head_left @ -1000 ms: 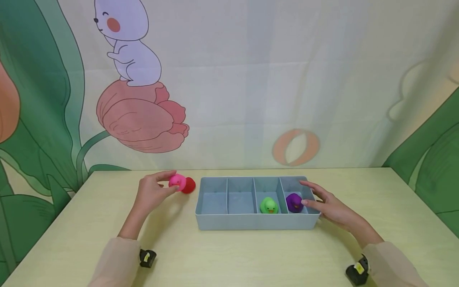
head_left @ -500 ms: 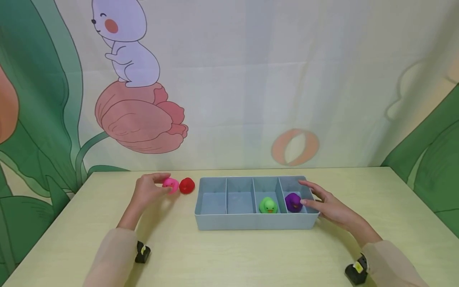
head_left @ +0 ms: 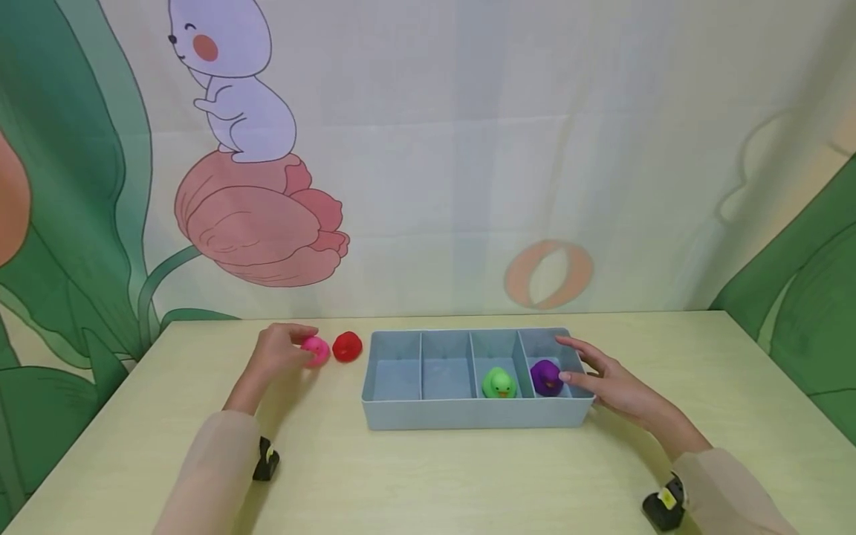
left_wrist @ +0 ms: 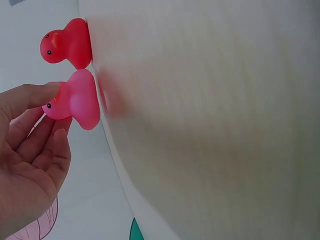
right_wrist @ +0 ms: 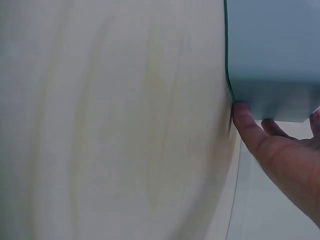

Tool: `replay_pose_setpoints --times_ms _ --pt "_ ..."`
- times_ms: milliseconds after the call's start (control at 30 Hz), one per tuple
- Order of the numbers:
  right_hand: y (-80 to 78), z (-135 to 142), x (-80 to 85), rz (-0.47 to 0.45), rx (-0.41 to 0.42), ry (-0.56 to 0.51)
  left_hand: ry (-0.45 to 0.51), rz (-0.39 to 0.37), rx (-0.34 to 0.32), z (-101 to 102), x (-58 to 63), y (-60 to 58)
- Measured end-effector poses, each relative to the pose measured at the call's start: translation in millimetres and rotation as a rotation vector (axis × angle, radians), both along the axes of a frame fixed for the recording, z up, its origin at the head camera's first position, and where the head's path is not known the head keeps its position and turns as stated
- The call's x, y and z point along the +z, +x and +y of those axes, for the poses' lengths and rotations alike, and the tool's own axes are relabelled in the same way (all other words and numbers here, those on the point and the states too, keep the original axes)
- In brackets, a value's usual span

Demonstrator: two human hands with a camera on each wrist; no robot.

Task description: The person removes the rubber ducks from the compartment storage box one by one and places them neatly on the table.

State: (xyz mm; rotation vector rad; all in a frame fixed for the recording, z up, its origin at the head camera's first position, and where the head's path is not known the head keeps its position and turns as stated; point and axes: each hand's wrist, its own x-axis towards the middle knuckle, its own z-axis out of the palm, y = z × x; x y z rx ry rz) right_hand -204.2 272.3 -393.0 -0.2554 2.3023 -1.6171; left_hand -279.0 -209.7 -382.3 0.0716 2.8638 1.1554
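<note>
Between the thumb and fingers of my left hand (head_left: 277, 355) a pink rubber duck (left_wrist: 82, 102) is pinched by its head. Its base is close over the table in the left wrist view. Beside it sits a red rubber duck (head_left: 347, 347), just left of the grey-blue divided box (head_left: 475, 414). My right hand (head_left: 618, 383) grips the box's right end, thumb and forefinger over the rim, other fingertips against the outer wall in the right wrist view. A purple rubber duck (head_left: 547, 379) sits in the rightmost compartment, a green rubber duck (head_left: 498, 384) in the one beside it.
The two left compartments (head_left: 446, 371) of the box hold nothing. A pale wooden table (head_left: 428, 475) lies under everything, its back edge meeting a printed curtain (head_left: 414, 163) with a cartoon animal and flowers.
My left hand has drawn the pink duck left and down toward the table, apart from the red duck it overlapped earlier. The right hand and the box stay in place.
</note>
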Motion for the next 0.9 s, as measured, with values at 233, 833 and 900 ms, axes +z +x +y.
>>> replay_pose_setpoints --times_ms 233,833,900 --pt "1.8 -1.1 0.1 0.001 -0.004 -0.008 -0.019 -0.013 -0.014 -0.1 -2.7 -5.1" --pt "1.9 0.0 -2.8 0.015 -0.002 -0.015 -0.019 -0.026 -0.028 2.1 -5.8 -9.0" --pt "1.9 0.0 -3.1 0.014 -0.003 -0.011 -0.022 -0.023 -0.023 1.7 -5.9 -8.6"
